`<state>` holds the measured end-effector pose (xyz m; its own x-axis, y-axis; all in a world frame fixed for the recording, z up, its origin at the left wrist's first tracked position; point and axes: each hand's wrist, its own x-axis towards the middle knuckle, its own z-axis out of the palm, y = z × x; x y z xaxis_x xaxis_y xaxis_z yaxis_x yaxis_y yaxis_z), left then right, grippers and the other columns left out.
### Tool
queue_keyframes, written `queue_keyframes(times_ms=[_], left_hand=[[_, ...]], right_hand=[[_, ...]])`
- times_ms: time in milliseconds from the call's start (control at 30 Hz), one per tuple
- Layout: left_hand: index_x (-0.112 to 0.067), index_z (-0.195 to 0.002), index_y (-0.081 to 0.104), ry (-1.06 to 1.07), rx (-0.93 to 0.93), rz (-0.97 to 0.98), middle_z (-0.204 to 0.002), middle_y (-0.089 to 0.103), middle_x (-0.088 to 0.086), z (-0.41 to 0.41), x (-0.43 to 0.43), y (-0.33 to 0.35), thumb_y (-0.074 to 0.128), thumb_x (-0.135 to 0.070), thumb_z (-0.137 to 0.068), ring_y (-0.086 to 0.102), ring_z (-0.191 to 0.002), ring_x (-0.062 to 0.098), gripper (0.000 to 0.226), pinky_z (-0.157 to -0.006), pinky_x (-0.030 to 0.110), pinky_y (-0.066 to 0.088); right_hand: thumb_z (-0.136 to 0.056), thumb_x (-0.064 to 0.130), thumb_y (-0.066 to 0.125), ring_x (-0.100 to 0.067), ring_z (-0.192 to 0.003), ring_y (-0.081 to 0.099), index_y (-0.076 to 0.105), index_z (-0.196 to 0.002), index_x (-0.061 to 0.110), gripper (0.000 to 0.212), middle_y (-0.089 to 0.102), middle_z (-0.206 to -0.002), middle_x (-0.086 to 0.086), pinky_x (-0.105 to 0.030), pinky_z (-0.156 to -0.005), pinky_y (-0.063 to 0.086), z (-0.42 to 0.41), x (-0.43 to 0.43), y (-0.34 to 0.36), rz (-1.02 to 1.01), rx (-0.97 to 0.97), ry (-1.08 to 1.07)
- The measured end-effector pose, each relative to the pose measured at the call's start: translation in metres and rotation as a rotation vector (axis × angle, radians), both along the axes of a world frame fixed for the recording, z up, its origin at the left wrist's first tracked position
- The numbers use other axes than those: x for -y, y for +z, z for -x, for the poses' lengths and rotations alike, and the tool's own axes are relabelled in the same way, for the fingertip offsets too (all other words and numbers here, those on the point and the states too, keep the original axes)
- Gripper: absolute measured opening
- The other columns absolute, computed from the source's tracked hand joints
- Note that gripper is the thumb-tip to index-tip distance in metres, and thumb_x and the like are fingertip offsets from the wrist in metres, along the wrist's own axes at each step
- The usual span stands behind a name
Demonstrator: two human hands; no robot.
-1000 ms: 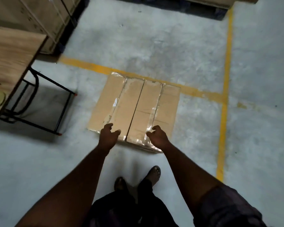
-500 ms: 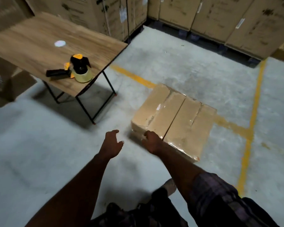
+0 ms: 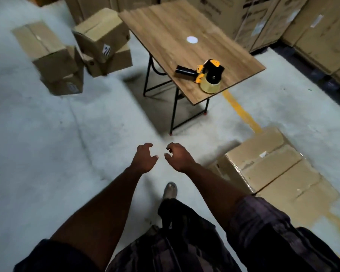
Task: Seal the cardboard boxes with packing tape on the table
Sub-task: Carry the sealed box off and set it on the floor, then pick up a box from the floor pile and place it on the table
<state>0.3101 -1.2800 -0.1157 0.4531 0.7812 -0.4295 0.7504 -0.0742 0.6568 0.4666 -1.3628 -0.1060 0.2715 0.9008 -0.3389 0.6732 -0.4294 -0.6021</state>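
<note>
While the left grip (image 3: 144, 159) and right grip (image 3: 180, 157) hover side by side above the concrete floor (image 3: 47, 154), each has its fingers loosely curled and spread, holding and touching nothing (the thumbs nearly face each other). The taped cardboard box (image 3: 273, 169) sits on the floor just beside the right forearm. The tape dispenser (image 3: 206, 76) lies on the wooden surface (image 3: 165, 26) near its front corner, well apart from both grips. More boxes (image 3: 47, 50) are stacked far left.
</note>
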Motion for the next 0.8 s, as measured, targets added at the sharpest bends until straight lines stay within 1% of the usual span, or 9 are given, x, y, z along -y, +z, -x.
queue_keyframes(times_ms=[133, 233, 300, 367, 467, 533, 600, 700, 800], left_hand=[[-0.009, -0.143, 0.045, 0.088, 0.026, 0.030, -0.139, 0.044, 0.017, 0.011, -0.053, -0.006, 0.071, -0.019, -0.091, 0.054, -0.122, 0.028, 0.060, -0.106, 0.031, 0.039], [-0.009, -0.144, 0.044, 0.127, 0.020, 0.026, -0.140, 0.043, 0.017, 0.018, -0.104, -0.009, 0.071, -0.020, -0.091, 0.057, -0.118, 0.030, 0.060, -0.106, 0.032, 0.040], [-0.009, -0.144, 0.044, 0.145, 0.004, 0.010, -0.140, 0.043, 0.018, 0.022, -0.142, -0.008, 0.071, -0.021, -0.091, 0.058, -0.115, 0.029, 0.060, -0.105, 0.032, 0.041], [-0.009, -0.144, 0.045, 0.156, -0.036, 0.002, -0.138, 0.044, 0.018, 0.023, -0.182, -0.004, 0.071, -0.022, -0.092, 0.059, -0.113, 0.028, 0.060, -0.102, 0.031, 0.042], [-0.007, -0.143, 0.045, 0.145, -0.047, -0.006, -0.134, 0.048, 0.019, 0.020, -0.239, 0.005, 0.071, -0.021, -0.092, 0.057, -0.118, 0.029, 0.059, -0.101, 0.030, 0.042], [-0.005, -0.143, 0.045, 0.164, -0.041, -0.023, -0.132, 0.050, 0.021, 0.016, -0.277, 0.006, 0.071, -0.021, -0.092, 0.056, -0.121, 0.031, 0.059, -0.102, 0.031, 0.042], [-0.006, -0.143, 0.047, 0.219, -0.043, -0.013, -0.131, 0.051, 0.020, 0.013, -0.307, 0.008, 0.071, -0.023, -0.092, 0.058, -0.118, 0.029, 0.059, -0.100, 0.028, 0.042], [-0.009, -0.142, 0.048, 0.289, -0.041, 0.030, -0.134, 0.051, 0.018, 0.012, -0.352, 0.010, 0.071, -0.025, -0.092, 0.059, -0.116, 0.027, 0.058, -0.101, 0.028, 0.041], [-0.008, -0.142, 0.048, 0.334, -0.042, 0.044, -0.135, 0.052, 0.020, 0.019, -0.393, 0.005, 0.072, -0.025, -0.092, 0.054, -0.123, 0.029, 0.058, -0.103, 0.030, 0.039]], right_hand=[[-0.098, 0.027, 0.059, -0.026, -0.111, 0.058, 0.056, -0.127, 0.007, 0.036, 0.058, -0.122, -0.013, -0.034, -0.093, 0.044, 0.007, -0.069, -0.013, 0.001, 0.003, 0.070], [-0.096, 0.028, 0.061, -0.025, -0.109, 0.059, 0.058, -0.125, 0.008, 0.035, 0.060, -0.120, -0.012, -0.037, -0.095, 0.047, 0.009, -0.126, -0.026, 0.003, -0.024, 0.081], [-0.096, 0.029, 0.062, -0.024, -0.108, 0.059, 0.059, -0.122, 0.009, 0.033, 0.061, -0.119, -0.011, -0.033, -0.093, 0.046, 0.008, -0.163, -0.034, 0.007, -0.052, 0.077], [-0.096, 0.030, 0.062, -0.021, -0.106, 0.059, 0.059, -0.122, 0.010, 0.033, 0.062, -0.120, -0.009, -0.028, -0.088, 0.042, 0.004, -0.199, -0.038, 0.031, -0.071, 0.059], [-0.096, 0.031, 0.061, -0.021, -0.107, 0.059, 0.059, -0.123, 0.012, 0.033, 0.062, -0.120, -0.008, -0.028, -0.087, 0.041, -0.007, -0.248, -0.038, 0.046, -0.067, 0.082], [-0.096, 0.028, 0.062, -0.025, -0.109, 0.059, 0.059, -0.123, 0.007, 0.034, 0.063, -0.117, -0.012, -0.030, -0.090, 0.040, -0.019, -0.286, -0.040, 0.034, -0.037, 0.156], [-0.096, 0.026, 0.063, -0.028, -0.109, 0.060, 0.060, -0.122, 0.005, 0.034, 0.065, -0.115, -0.015, -0.031, -0.092, 0.041, -0.029, -0.318, -0.039, 0.023, -0.019, 0.143], [-0.095, 0.025, 0.064, -0.026, -0.109, 0.061, 0.061, -0.122, 0.005, 0.033, 0.065, -0.115, -0.013, -0.029, -0.088, 0.042, -0.040, -0.366, -0.035, 0.043, -0.041, 0.088], [-0.097, 0.027, 0.062, -0.024, -0.112, 0.060, 0.059, -0.126, 0.007, 0.035, 0.062, -0.120, -0.011, -0.029, -0.090, 0.041, -0.045, -0.408, -0.036, 0.074, -0.022, 0.152]])
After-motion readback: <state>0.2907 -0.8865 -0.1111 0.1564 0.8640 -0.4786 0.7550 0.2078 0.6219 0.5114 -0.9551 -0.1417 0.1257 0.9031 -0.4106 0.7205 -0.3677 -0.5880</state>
